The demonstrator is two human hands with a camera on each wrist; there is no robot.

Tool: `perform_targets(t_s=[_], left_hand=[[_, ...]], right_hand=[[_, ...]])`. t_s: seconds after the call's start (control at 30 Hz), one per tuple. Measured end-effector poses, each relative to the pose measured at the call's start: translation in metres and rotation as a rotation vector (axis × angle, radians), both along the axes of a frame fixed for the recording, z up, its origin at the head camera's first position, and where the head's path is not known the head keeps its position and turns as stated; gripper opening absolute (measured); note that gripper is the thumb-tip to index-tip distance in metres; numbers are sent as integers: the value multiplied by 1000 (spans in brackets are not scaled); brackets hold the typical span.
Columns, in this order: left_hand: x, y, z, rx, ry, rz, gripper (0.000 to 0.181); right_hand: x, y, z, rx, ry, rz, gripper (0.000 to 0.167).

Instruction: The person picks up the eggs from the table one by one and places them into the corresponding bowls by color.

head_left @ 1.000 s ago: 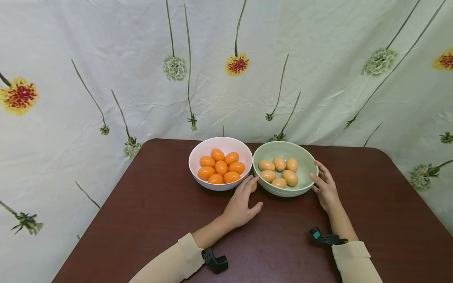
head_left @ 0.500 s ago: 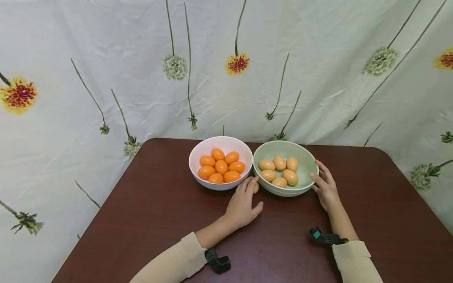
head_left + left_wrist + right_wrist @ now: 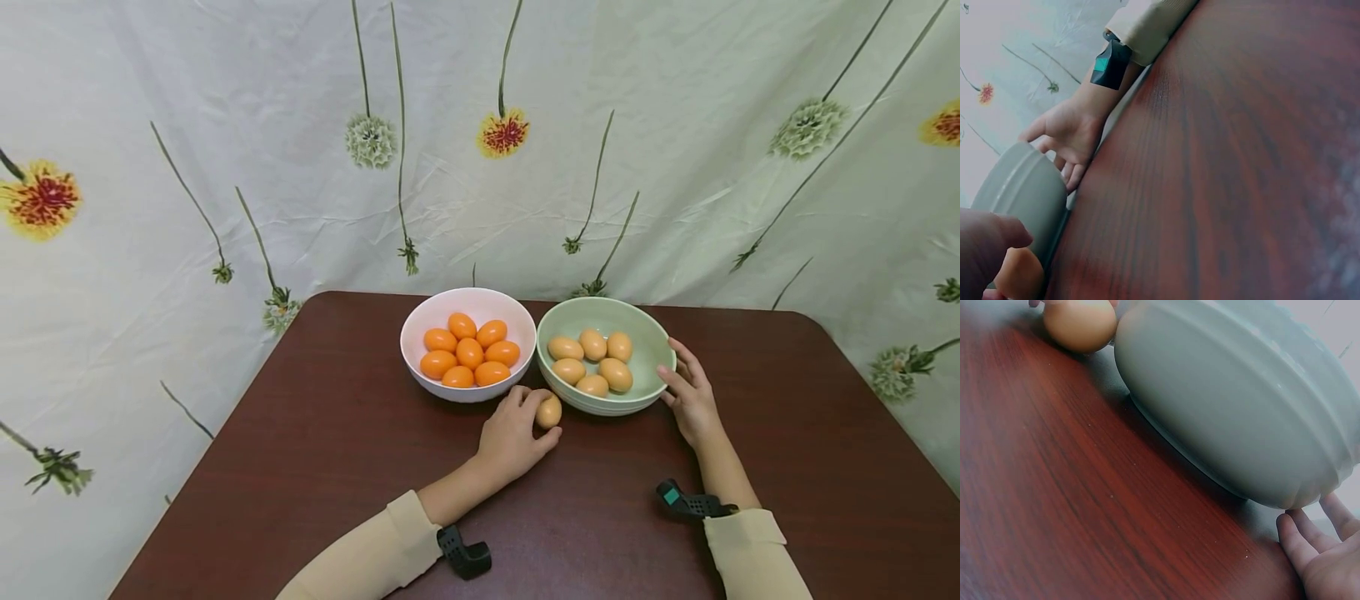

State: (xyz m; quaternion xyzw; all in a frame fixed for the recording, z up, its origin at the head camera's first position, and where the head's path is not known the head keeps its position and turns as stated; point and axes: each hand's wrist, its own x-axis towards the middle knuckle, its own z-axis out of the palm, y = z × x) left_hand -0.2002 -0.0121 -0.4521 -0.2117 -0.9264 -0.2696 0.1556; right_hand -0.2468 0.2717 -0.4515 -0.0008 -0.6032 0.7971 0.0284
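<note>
My left hand (image 3: 513, 433) pinches a brown egg (image 3: 549, 412) between thumb and fingers, just in front of the green bowl. In the right wrist view, that egg (image 3: 1080, 325) sits close beside the bowl wall. The green bowl (image 3: 645, 333) holds several brown eggs (image 3: 615, 375). At its right side my right hand (image 3: 692, 404) grips the bowl, thumb at the rim and fingers along the outer wall. In the right wrist view, fingertips (image 3: 1297, 544) touch the bowl's lower side.
Touching the green bowl's left side is a pink-white bowl (image 3: 416, 333) with several orange eggs (image 3: 469, 353). Both bowls stand near the back edge of the dark red-brown table (image 3: 337, 417). A floral cloth (image 3: 300, 125) hangs behind it.
The brown egg, mostly hidden behind my left fingers before, has come out toward me and now shows between fingers and thumb. My right hand and both bowls keep their places.
</note>
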Motion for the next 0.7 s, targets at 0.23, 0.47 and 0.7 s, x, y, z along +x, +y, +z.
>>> perform_targets(t_s=[0.23,0.47,0.7], left_hand=[[-2,-1,-2,47,-60,-52,46],[-3,-2,-2,69,-82,-63,45],[-4,-3,-1,88,-115,-79,43]], right_hand=[[-1,1,-1,-5,2,-1,48],[-1,0,-1,-2,3,-2,48],[-1,0,-1,1,4,-6,48]])
